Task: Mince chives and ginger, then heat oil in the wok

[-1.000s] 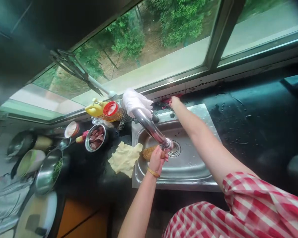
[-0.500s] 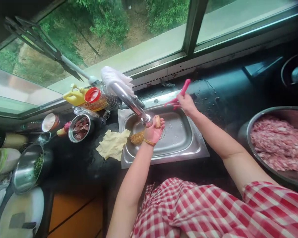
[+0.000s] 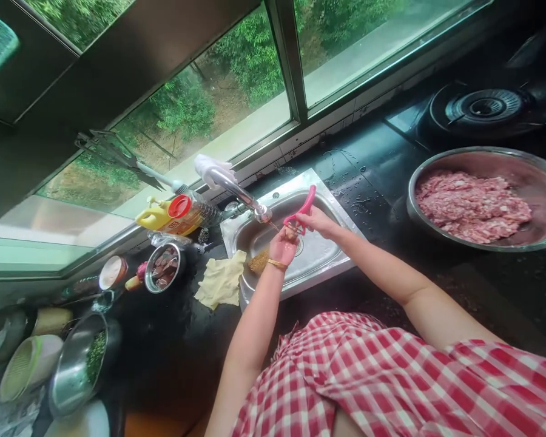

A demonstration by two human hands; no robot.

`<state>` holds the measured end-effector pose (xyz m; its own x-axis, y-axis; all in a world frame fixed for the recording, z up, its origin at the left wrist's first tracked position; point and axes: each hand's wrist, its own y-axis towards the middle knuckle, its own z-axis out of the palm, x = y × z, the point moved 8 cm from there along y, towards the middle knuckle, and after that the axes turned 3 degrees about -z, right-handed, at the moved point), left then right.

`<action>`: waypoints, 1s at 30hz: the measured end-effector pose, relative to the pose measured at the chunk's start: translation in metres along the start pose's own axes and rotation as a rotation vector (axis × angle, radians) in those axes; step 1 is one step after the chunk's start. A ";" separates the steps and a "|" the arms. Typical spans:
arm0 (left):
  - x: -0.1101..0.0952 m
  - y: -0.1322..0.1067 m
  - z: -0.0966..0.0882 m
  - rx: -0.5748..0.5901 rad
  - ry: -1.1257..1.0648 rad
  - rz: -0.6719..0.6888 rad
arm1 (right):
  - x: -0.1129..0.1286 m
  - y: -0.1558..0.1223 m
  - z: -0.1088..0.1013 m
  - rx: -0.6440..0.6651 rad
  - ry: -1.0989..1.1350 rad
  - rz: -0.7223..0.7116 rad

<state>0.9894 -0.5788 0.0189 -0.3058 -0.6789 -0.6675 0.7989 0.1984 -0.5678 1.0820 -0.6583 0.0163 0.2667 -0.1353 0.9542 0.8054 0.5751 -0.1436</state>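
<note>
My left hand (image 3: 284, 247), with a yellow band at the wrist, is closed palm-up around a small tan lump (image 3: 291, 230) that looks like ginger. My right hand (image 3: 318, 221) grips a pink peeler (image 3: 310, 199) with its head against or just over the lump; the exact contact is hidden by my fingers. Both hands are over the steel sink (image 3: 312, 177), just beside the mouth of the chrome faucet (image 3: 236, 189). A golden-brown mesh scrubber (image 3: 258, 261) lies in the sink's left side.
Left of the sink lie a cream cloth (image 3: 221, 283) and a metal bowl of dark reddish pieces (image 3: 164, 268). A yellow jug (image 3: 157, 213) stands behind. At right are a large bowl of minced meat (image 3: 473, 203) and a gas burner (image 3: 489, 109).
My right hand has brought the peeler down and left to the lump in my left hand. My left fingers have curled more around it. The view has shifted and tilted.
</note>
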 end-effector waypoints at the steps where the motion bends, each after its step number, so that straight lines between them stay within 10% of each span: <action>1: -0.001 -0.002 -0.002 -0.006 -0.002 0.024 | 0.000 0.000 0.004 0.027 0.009 -0.012; 12: -0.001 -0.011 -0.024 -0.125 -0.134 0.163 | -0.017 -0.005 0.050 0.121 0.153 -0.033; 30: 0.004 -0.010 -0.036 -0.215 -0.016 0.265 | -0.014 -0.005 0.060 0.285 0.177 0.060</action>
<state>0.9610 -0.5583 0.0044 -0.0924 -0.5943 -0.7989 0.7219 0.5127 -0.4649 1.0427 -0.6113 0.0192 0.4168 -0.2183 0.8824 0.6117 0.7854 -0.0946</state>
